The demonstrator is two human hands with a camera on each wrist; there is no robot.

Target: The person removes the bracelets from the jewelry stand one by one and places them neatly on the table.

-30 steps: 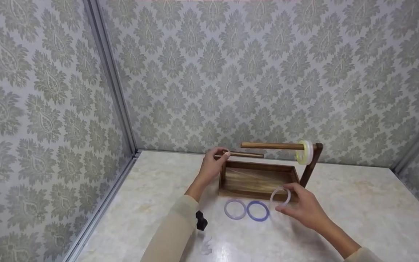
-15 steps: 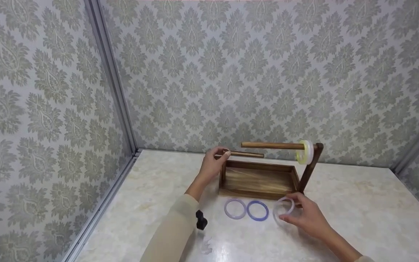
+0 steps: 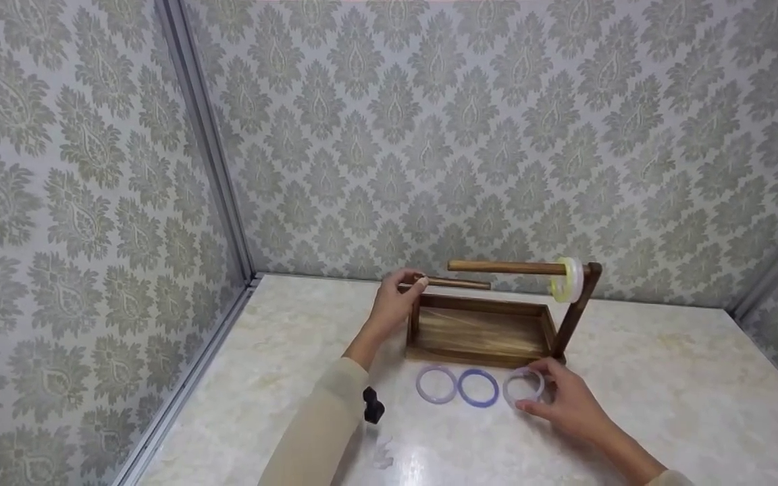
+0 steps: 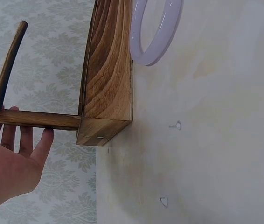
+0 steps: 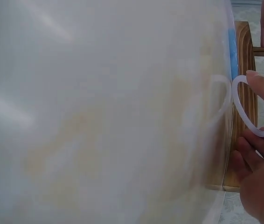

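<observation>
My left hand (image 3: 394,300) holds the left post (image 4: 38,119) of a wooden stand, up where a short rod (image 3: 460,283) branches off. My right hand (image 3: 571,398) pinches a pale, translucent bangle (image 5: 245,112) between thumb and fingers, low at the table in front of the stand's tray (image 3: 483,359). Left of that bangle, a blue bangle (image 3: 478,406) and a lilac bangle (image 3: 437,402) lie side by side on the table. A yellow bangle (image 3: 566,299) and a whitish bangle (image 3: 578,287) hang on the stand's longer, higher rod (image 3: 504,267).
The stand's right post (image 3: 578,310) rises just behind my right hand. Patterned wall panels (image 3: 389,135) close off the back and sides of the pale marbled table (image 3: 281,378). A small black object (image 3: 373,406) sits beside my left sleeve.
My right hand has moved slightly right and down toward the front with the pale bangle, which turned and came down to the table. My left hand stays on the post.
</observation>
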